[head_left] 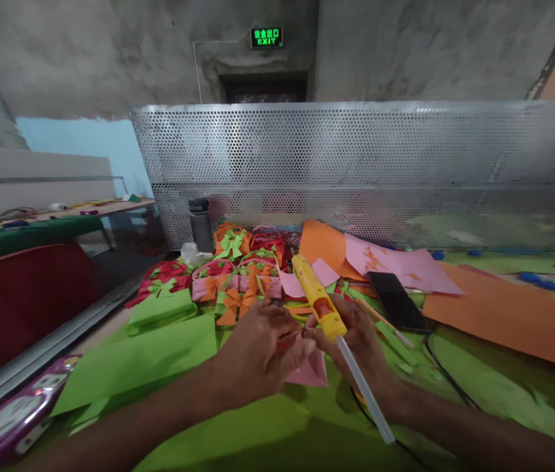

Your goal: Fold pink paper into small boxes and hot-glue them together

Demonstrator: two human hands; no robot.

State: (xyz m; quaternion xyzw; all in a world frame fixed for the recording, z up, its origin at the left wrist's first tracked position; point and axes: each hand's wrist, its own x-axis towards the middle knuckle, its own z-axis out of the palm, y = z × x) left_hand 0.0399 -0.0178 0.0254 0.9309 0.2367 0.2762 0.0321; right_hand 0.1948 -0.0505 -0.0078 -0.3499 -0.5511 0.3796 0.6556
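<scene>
Dim light on the far concrete wall (395, 59), murky grey up there, and the exit sign (266, 37) glows green, its lettering readable! Glare catches the perforated panel (277, 157) left of centre, while its right end smears into blur. Nearer, the left hand (257, 354) and right hand (362, 344) look soft and shaded, a shadow darkens the green work surface (238, 436) below, and wide-angle stretch pulls at the purple object (19, 417), near left.

The bare left forearm (169, 403) enters from eight o'clock, the bare right forearm (444, 416) from four o'clock. Near six o'clock, the left hand (256, 354) shows its back, fingers curled, its thumb stretched toward the right hand (366, 354), whose fingers are bent also.
</scene>
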